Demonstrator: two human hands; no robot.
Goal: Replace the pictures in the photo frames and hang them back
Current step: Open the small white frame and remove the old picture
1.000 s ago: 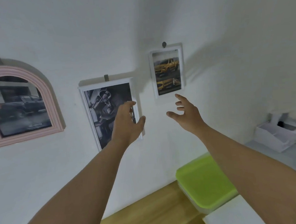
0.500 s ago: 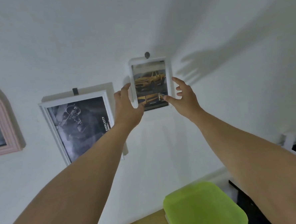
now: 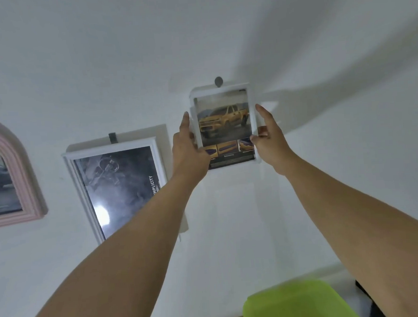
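While it sits high on the white wall [image 3: 326, 175], just under a round grey peg [image 3: 218, 81], the small white frame [image 3: 218, 91] w/ the yellow-truck picture [image 3: 225, 120] is held at both side edges. The left hand [image 3: 188, 149] grasps the left edge low down, thumb toward the front, index finger laid straight up the rim. The right hand [image 3: 271, 139] pinches the right edge, thumb tip on the front, index likewise pointing up, other fingers apparently behind. Whether the weight is on the peg or in the hands: cannot tell, as the hanger at the back is hidden. Handling, as judged: light, stiff, thin-rimmed; front prob. glazed or plastic-faced, so smooth and fragile if dropped. Best hold is as shown, mid-to-low on both sides, thumbs on the rim rather than the pane; a straight upward lift should clear the peg, no twisting. Frames in view: 3. One small white, in hand. One larger white frame [image 3: 121, 188] to its left and lower, dark picture, hung from a dark clip [image 3: 113, 138]. One pink arched frame [image 3: 19, 155] at far left, partly cut off by the view's edge. Hangers seen: 2 (peg, clip); the pink frame's is not visible. Hands: 2. Below right: 1 lime-green lid or box [image 3: 297, 304], blurred, kind not determinable.
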